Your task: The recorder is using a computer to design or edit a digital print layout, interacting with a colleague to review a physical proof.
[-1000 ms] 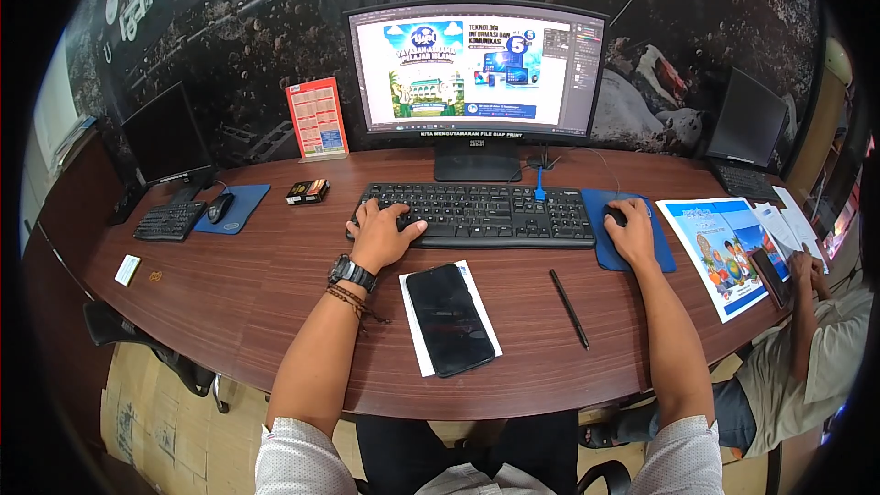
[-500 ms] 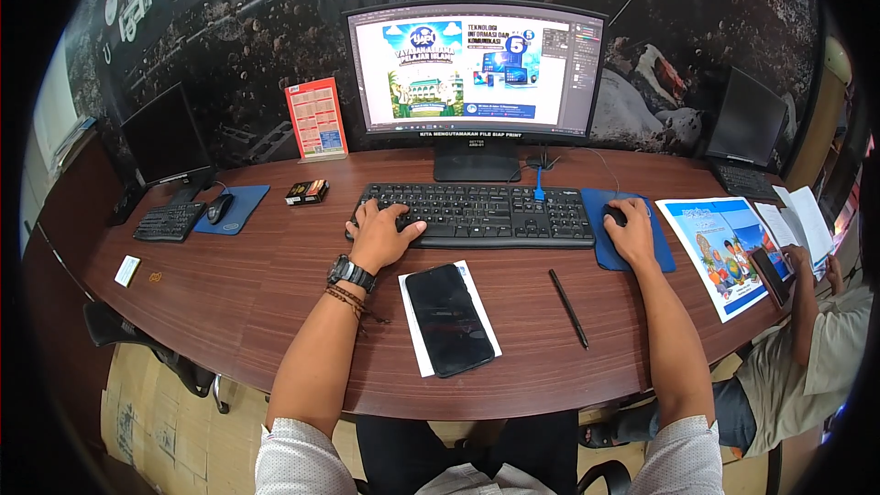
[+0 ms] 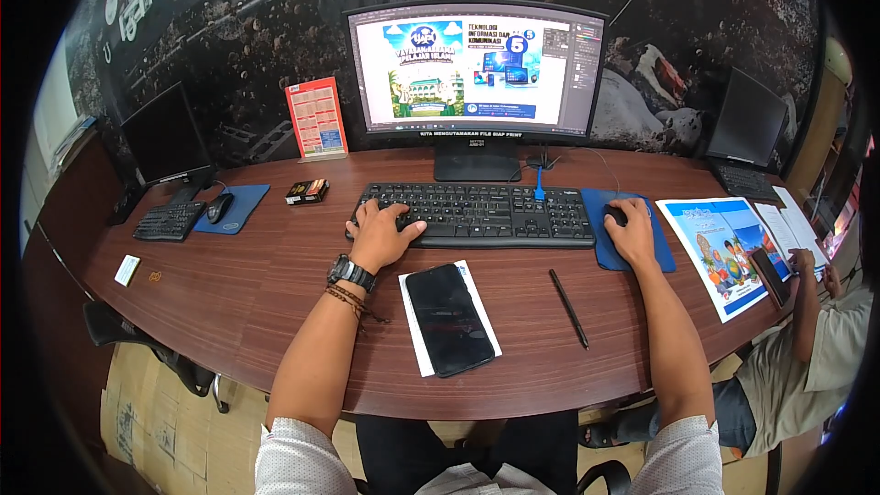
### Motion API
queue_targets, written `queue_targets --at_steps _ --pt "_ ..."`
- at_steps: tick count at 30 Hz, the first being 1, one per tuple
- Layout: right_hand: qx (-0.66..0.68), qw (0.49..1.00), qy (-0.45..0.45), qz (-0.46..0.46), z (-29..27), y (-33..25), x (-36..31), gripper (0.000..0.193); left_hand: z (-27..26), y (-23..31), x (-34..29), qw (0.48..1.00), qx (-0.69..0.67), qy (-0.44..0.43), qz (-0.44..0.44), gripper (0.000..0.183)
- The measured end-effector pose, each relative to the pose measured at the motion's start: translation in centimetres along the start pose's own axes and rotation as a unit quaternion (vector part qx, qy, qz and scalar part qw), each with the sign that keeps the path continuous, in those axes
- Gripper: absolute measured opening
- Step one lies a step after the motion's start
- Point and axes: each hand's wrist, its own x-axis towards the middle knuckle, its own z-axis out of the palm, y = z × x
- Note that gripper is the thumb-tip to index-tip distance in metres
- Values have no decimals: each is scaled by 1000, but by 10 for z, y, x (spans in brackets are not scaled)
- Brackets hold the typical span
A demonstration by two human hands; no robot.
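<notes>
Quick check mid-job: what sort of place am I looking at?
Probably a design or print office: the large monitor shows colourful page layouts, two dark screens flank it on the desk, and a printed sheet lies right of the mouse.

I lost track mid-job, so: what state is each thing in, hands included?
Left hand: spread on the keyboard
Right hand: holding the mouse
Center monitor: on
Left monitor: dark
Right monitor: dark
Phone: face up, screen dark
Black pen: lying flat
Red card: standing upright
</notes>
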Motion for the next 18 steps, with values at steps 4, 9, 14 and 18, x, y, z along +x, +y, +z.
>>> queue_targets --at_steps 4,9,14,18 --pt "2 1000 1 -1 0 0 0 34 1 -1 0 1000 5 1 1 61" --pt "6 1000 -1 -6 1 3 -1 34 1 0 -1 1000 9 4 1 61" --pt "0 1000 -4 -1 2 4 0 35 3 -1 1 1000 3 6 5 59" --pt "-43 996 17 -75 -3 -19 -2 34 -2 -2 0 1000 4 3 10 58"
